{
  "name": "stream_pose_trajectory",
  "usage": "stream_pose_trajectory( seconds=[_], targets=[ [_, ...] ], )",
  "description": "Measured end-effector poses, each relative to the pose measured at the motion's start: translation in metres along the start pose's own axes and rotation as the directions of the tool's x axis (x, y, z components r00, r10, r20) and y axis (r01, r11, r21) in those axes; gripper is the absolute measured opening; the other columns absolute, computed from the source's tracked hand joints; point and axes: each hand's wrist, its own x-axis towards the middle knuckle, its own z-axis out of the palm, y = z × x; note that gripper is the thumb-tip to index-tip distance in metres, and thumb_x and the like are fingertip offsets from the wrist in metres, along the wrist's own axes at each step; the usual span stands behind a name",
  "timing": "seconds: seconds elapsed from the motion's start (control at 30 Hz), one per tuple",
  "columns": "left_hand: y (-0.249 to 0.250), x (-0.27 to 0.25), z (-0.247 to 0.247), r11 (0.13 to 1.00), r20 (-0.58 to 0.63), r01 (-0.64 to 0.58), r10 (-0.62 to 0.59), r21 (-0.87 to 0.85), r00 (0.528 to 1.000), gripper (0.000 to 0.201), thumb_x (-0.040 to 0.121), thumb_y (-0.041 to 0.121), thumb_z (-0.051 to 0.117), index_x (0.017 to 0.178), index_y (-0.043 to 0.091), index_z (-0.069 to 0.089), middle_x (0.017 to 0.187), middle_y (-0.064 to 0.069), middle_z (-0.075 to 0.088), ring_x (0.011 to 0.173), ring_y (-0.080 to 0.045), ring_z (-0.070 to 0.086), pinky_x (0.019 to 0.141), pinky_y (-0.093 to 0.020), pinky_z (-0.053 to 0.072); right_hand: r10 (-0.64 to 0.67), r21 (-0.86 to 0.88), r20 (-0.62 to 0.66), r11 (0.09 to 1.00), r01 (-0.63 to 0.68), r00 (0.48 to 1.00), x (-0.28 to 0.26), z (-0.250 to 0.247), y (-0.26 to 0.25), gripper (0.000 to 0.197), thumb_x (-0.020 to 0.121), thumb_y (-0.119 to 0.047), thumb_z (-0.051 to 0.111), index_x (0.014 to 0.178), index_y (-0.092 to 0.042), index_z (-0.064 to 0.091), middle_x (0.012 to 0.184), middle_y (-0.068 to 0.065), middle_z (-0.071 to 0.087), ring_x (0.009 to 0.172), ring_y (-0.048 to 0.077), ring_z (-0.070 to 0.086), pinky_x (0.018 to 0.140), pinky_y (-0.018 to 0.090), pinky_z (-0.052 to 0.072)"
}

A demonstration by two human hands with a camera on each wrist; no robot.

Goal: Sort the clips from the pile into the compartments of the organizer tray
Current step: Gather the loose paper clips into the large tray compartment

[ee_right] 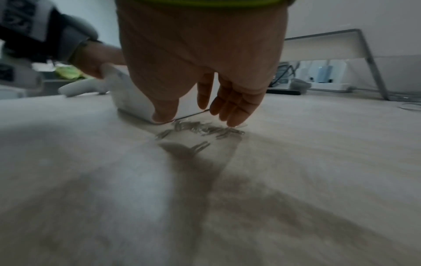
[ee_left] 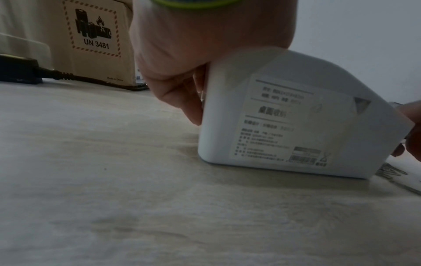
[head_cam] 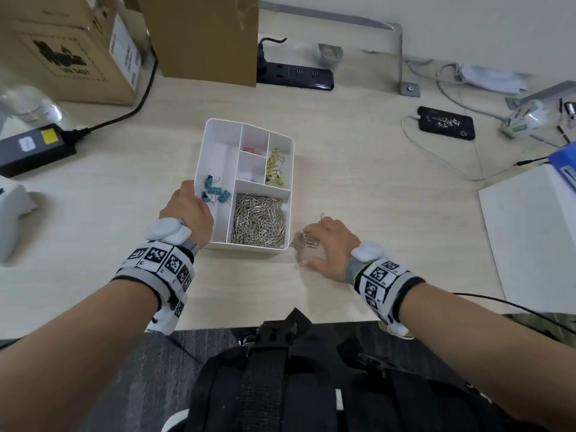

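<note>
In the head view the white organizer tray (head_cam: 246,185) sits mid-frame on the pale desk (head_cam: 374,188), hemmed by cardboard boxes (head_cam: 71,48) and a power adapter (head_cam: 34,148) at upper left, a power strip (head_cam: 296,74) above, and a phone (head_cam: 445,123) with trailing cables at upper right. The left hand (head_cam: 187,213) grips the tray's lower-left wall, fingers curled round it. The right hand (head_cam: 330,247), fingers spread and relaxed, rests over the remaining paper clips (head_cam: 304,243) just right of the tray's lower-right corner, with bare desk between it and the white panel (head_cam: 530,238) at right.
</note>
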Motion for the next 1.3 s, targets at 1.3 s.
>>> stream_pose_trajectory(
  seconds=[1.3],
  targets=[
    [0.003, -0.001, -0.005, 1.000, 0.056, 0.027, -0.028, 0.014, 0.998, 0.017, 0.093, 0.014, 0.042, 0.104, 0.002, 0.046, 0.089, -0.020, 0.057, 0.065, -0.028, 0.043, 0.060, -0.035, 0.033, 0.283, 0.415, -0.339, 0.901, -0.127, 0.897, 0.035, -0.028, -0.026, 0.010, 0.094, -0.023, 0.051, 0.098, -0.016, 0.057, 0.077, -0.004, 0.060, 0.069, 0.017, 0.056, 0.062, 0.026, 0.040]
  ],
)
